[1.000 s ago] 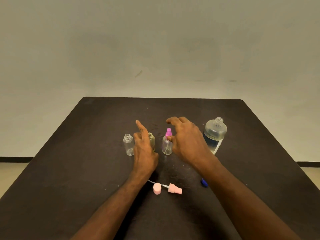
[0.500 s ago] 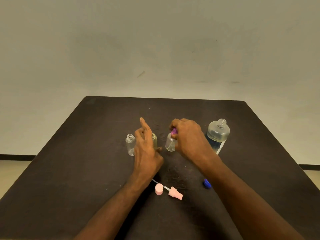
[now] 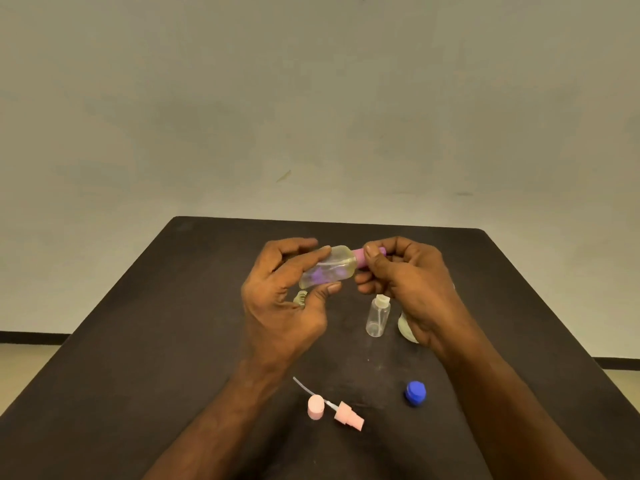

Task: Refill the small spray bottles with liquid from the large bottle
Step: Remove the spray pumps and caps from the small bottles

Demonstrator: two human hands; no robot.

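A small clear spray bottle (image 3: 327, 268) with a purple spray top (image 3: 360, 258) lies on its side in the air above the black table (image 3: 166, 341). My left hand (image 3: 284, 299) grips its body. My right hand (image 3: 405, 282) pinches the purple top. An open small clear bottle (image 3: 377, 317) stands on the table below my right hand. Another small bottle (image 3: 300, 299) peeks out behind my left hand. The large bottle (image 3: 406, 329) is mostly hidden behind my right wrist.
A pink cap (image 3: 316, 407) and a pink spray head with its tube (image 3: 348, 415) lie near the front of the table. A blue cap (image 3: 415, 393) lies to their right. A pale wall rises behind the table.
My right hand lifted the purple-topped bottle off the table, and my left hand came up and took hold of its body. The bottle now lies sideways between both hands.
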